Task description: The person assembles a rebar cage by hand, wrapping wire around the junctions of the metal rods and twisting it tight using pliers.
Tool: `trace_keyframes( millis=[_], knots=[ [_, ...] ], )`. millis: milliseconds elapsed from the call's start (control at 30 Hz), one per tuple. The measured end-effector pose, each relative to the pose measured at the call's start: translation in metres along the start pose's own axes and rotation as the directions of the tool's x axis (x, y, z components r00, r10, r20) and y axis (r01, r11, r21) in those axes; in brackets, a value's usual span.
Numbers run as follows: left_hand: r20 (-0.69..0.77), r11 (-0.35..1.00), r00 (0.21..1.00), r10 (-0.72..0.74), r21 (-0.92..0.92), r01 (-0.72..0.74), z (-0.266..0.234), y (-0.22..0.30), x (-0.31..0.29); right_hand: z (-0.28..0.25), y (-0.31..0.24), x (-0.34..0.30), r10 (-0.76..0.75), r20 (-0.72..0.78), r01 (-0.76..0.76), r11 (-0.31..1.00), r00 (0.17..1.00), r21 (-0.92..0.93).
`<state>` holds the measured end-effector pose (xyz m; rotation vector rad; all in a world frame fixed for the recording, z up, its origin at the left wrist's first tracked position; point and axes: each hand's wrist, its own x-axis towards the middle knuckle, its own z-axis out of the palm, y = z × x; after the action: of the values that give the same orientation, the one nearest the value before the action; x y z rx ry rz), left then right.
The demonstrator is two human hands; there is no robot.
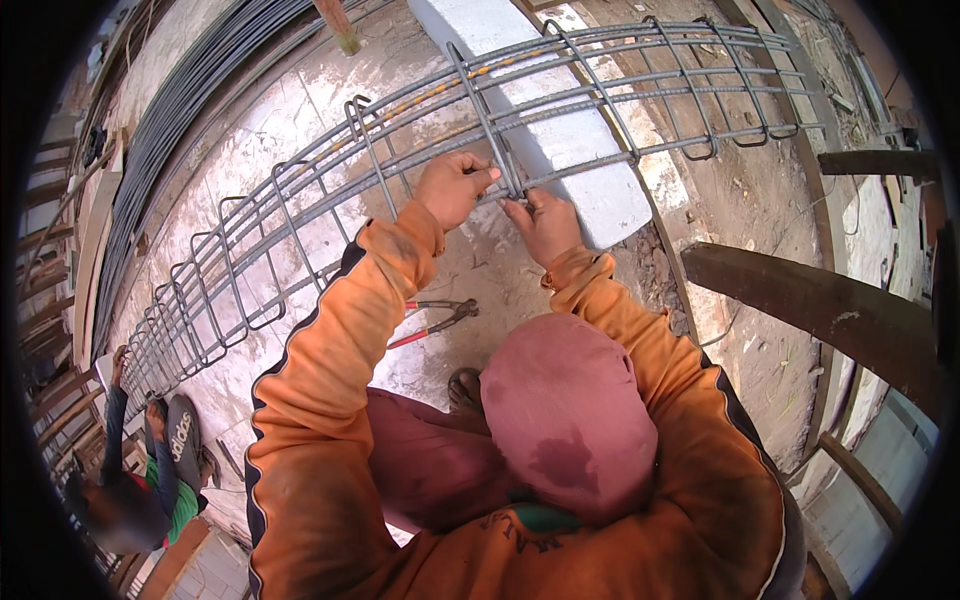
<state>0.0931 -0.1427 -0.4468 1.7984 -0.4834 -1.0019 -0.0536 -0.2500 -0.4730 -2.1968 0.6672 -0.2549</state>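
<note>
From my head camera, my left hand [455, 188] sits at about 12 o'clock of my knee, fingers curled shut around a stirrup [492, 130] where it crosses a long bar of the rebar cage [300, 210]. My right hand [543, 222] is just beside it at its 4 o'clock, fingers pinched closed on the same joint; whether a tie wire is between them I cannot tell, it is too small. The cage runs in a long curve from 8 o'clock near the rim up to 2 o'clock, its stirrups standing upright along it, and under my hands it rests on a pale concrete block [590, 190]. On the ground at 6 o'clock of my left hand lie pincers [440, 320] with red handles, well apart from both hands. My foot [465, 388] shows just below them. At 8 o'clock another person [140, 480] crouches by the far end of the cage, one arm raised to it.
</note>
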Motion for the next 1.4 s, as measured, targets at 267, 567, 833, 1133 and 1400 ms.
trace_keyframes(
  millis=[267,567,833,1133,1400],
  knots=[
    [0.129,0.561,0.703,0.700,0.510,-0.652,0.010,0.008,-0.032,-0.038,-0.004,-0.004,-0.027,0.406,0.029,1.000,0.913,0.000],
    [-0.307,0.967,0.920,0.246,0.138,-0.213,0.047,0.012,-0.033,-0.128,-0.064,0.024,0.061,0.817,-0.380,0.903,0.573,0.199],
    [-0.170,0.939,0.931,0.323,-0.067,-0.337,0.034,-0.017,-0.020,-0.092,-0.117,0.055,-0.099,0.833,0.350,0.929,0.544,-0.118],
    [0.196,0.882,0.934,0.298,-0.431,-0.191,0.007,-0.015,-0.022,-0.088,-0.161,0.082,0.107,0.879,0.264,0.931,0.465,-0.253],
    [0.124,0.944,0.964,0.234,-0.267,-0.195,0.007,-0.003,-0.020,-0.080,-0.104,0.112,0.384,0.767,0.002,0.894,0.514,-0.449]
  ],
)
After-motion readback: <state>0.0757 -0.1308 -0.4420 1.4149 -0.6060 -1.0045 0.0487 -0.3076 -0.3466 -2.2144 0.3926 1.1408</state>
